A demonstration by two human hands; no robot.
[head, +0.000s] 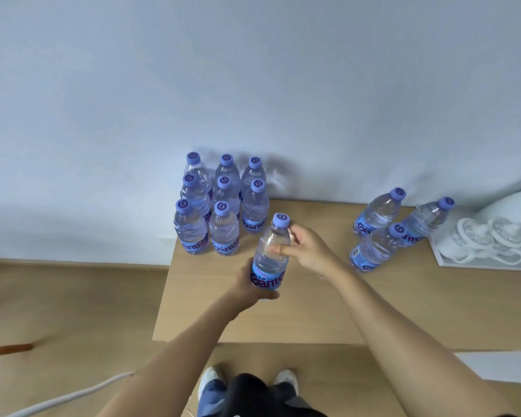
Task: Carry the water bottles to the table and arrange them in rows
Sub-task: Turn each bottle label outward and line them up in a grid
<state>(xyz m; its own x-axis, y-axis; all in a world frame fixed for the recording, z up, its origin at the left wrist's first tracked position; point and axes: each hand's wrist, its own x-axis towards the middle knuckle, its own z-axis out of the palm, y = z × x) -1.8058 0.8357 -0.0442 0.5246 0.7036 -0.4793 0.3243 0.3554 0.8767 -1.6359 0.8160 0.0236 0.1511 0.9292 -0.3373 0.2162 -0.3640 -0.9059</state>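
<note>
I hold one water bottle (270,254) upright over the wooden surface (298,314), just right of the rear-left block of eight bottles (220,206). My left hand (247,284) reaches forward with the arm nearly straight, its fingers wrapped around the bottle's labelled base. My right hand (306,246) comes in from the right, wrist bent inward, fingers pinching the bottle's shoulder below the cap. Three more bottles (385,230) stand well to the right of the held one, beside a white tea set tray (478,264).
</note>
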